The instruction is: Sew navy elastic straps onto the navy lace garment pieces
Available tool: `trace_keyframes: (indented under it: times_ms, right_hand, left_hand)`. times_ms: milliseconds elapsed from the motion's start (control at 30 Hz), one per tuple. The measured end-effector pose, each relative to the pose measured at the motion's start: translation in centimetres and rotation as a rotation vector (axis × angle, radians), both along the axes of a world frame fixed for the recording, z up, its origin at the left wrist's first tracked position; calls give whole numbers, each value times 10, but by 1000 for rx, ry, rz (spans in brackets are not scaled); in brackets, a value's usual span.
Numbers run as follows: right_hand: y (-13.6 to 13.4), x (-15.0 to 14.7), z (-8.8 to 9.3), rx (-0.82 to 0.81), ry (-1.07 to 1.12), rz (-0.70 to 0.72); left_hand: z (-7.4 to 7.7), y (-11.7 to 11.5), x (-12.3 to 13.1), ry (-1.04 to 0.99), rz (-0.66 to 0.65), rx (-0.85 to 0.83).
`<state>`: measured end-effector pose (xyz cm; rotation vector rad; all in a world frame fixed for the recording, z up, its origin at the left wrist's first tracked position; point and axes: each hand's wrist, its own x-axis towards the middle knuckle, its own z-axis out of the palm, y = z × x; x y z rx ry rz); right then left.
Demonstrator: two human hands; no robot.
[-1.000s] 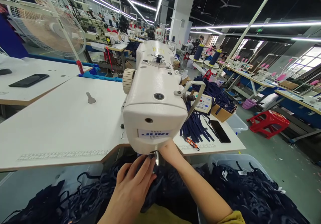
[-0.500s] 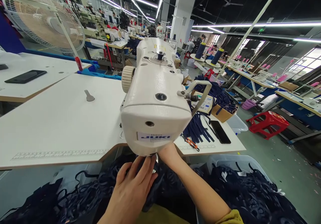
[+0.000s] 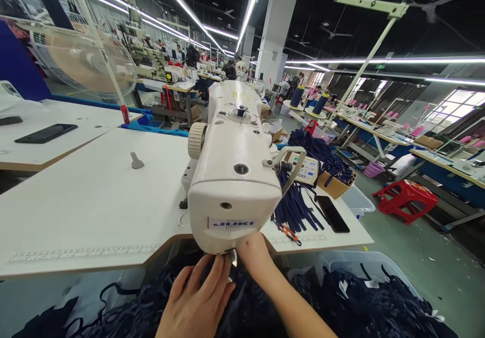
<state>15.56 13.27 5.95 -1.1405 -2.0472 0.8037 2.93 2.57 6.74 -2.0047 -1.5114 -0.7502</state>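
The sewing machine (image 3: 235, 186), white with a JUKI label, stands in the middle of the view. My left hand (image 3: 202, 292) is just below its head, fingers close together and thumb folded under. It pinches dark navy fabric (image 3: 242, 297), and a small white bit shows by the thumb. My right hand (image 3: 253, 252) reaches under the right side of the machine head. Its fingers are hidden behind the head, so what they grip cannot be seen. A small shiny metal part hangs between the two hands.
Navy strips (image 3: 295, 206), orange snips (image 3: 290, 233) and a black phone (image 3: 333, 214) lie right of the machine. A clear bin (image 3: 394, 259) of navy pieces stands at the lower right. A grey metal piece (image 3: 137, 161) is on the white tabletop (image 3: 94, 196). A red stool (image 3: 405, 199) stands farther right.
The view has tilted up, so the machine and table sit lower in the picture. Both hands keep nearly the same places under the machine head.
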Motion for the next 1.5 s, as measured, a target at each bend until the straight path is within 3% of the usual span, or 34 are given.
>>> trace_keyframes:
  times_ms: [167,367,600,700,800,900,1033,1100,1200,1300,1400,1500]
  right_hand:
    - [-27,25,8,-185,21,54]
    - [-58,44,14,-307,92,153]
    - [-53,44,6,-356,89,191]
    - [-52,46,3,-347,128,247]
    - [-57,48,2,-297,205,274]
    - [-65,49,7,-159,225,311]
    - [-75,47,18,246,212,435]
    - [-75,43,22,550,105,386]
    - [-69,35,22,900,-142,340]
    - [-60,26,16,967,-320,322]
    - [-54,17,6,914,-381,145]
    - [-55,12,-3,697,-289,17]
  left_hand:
    - [-9,1,-11,140,-25,-25]
    - [-5,-1,-12,247,-72,-25]
    - [-13,-2,-8,310,-67,-17]
    - [-18,-1,-5,261,-39,-50]
    - [-14,-1,-5,156,-51,-58]
    - [0,-8,-6,-100,-195,-206]
    - [15,-25,-4,-669,-479,-761]
    - [17,-30,-2,-920,-512,-994]
    - [12,-33,-4,-1151,-452,-1105]
    - [4,-33,-13,-999,-212,-969]
    - [-1,-29,-23,-530,0,-468]
    - [-5,-21,-28,-216,-14,-50]
